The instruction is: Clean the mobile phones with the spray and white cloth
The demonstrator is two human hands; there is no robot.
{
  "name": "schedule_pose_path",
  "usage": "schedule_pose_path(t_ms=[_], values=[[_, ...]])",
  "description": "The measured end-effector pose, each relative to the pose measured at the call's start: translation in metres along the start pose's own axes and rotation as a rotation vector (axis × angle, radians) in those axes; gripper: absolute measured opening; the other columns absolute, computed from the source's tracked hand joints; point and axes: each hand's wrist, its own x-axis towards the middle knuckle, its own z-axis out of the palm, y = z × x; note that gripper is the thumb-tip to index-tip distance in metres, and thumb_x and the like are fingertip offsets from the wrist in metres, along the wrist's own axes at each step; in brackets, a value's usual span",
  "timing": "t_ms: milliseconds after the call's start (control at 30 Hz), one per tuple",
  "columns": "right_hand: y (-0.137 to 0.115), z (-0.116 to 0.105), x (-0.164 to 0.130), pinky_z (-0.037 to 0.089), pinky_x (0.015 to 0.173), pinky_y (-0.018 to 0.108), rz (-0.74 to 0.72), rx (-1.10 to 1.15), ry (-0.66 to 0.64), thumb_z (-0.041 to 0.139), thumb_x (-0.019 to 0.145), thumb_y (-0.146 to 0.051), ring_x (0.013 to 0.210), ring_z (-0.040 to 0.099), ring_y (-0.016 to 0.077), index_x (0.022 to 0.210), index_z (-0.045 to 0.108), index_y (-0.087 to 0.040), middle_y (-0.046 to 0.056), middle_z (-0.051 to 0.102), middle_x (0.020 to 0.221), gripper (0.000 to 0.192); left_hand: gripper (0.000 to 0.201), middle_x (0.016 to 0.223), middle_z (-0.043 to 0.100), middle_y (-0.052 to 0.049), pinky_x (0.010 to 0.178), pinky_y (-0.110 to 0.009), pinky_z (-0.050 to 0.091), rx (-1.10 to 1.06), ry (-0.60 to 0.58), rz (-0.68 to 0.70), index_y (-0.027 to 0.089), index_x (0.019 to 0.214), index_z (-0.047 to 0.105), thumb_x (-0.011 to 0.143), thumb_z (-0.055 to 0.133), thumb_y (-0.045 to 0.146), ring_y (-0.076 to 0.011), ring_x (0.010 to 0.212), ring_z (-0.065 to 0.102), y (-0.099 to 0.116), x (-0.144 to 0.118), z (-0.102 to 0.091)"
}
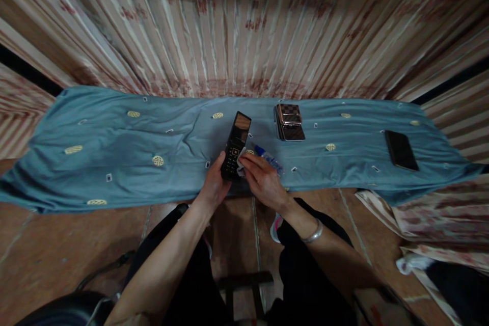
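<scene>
The old black phone (236, 146) is held up at its lower end by the left hand (214, 187), with the grip closed around it, just above the near edge of the table (114, 163). A small white wipe (241, 163) is pinched in the right hand (263, 181) and pressed against the phone's keys.

The phone could be dropped, because only its bottom part is held and the long top part sticks out. If the wipe is pushed too hard, the phone might be tipped out of the grip and knocked onto the hard floor (46, 249). The small clear packet (269, 158) just beside the right hand could be bumped too.

The table is covered with a blue cloth (76, 132) with little yellow ovals on it. A checkered box (289, 121) is seen farther back, and a flat black phone (401, 150) is laid well apart on the right. Striped curtains (244, 25) are hung behind the table. The floor is made of brown tiles.
</scene>
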Motion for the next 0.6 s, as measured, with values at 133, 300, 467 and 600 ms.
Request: schedule_pose_path(t_ms=[133,300,467,600], values=[[-0.011,0.0,-0.004,0.062,0.104,0.042,-0.058,0.031,-0.015,0.045,0.106,-0.015,0.116,0.072,0.0236,0.13,0.071,-0.017,0.013,0.075,0.126,0.035,0.045,0.071,0.073,-0.003,0.07,-0.024,0.054,0.024,0.041,-0.053,0.014,0.086,0.074,0.109,0.039,0.03,-0.0138,0.069,0.067,0.008,-0.003,0.003],[-0.019,0.0,-0.007,0.064,0.101,0.04,-0.085,0.007,-0.042,0.048,0.107,-0.019,0.111,0.073,0.0223,0.126,0.072,-0.019,0.011,0.075,0.124,0.031,0.045,0.076,0.076,-0.005,0.071,-0.026,0.054,0.069,0.084,-0.068,0.015,0.09,0.077,0.109,0.041,0.034,-0.0153,0.073,0.069,0.01,-0.002,0.0],[-0.021,0.0,-0.004,0.064,0.1,0.038,-0.104,-0.046,-0.045,0.047,0.107,-0.018,0.109,0.071,0.0225,0.124,0.073,-0.016,0.013,0.075,0.12,0.031,0.042,0.07,0.073,-0.003,0.055,-0.022,0.048,0.022,0.113,-0.108,0.015,0.083,0.072,0.108,0.044,0.033,-0.0118,0.059,0.064,0.008,-0.002,0.002],[-0.026,0.002,-0.001,0.063,0.1,0.039,-0.118,-0.067,-0.028,0.046,0.106,-0.016,0.107,0.07,0.0229,0.125,0.072,-0.015,0.014,0.075,0.121,0.032,0.036,0.062,0.066,0.0,0.043,-0.019,0.039,-0.02,0.142,-0.103,0.015,0.076,0.066,0.105,0.053,0.032,-0.0083,0.046,0.054,0.007,-0.006,0.008]])
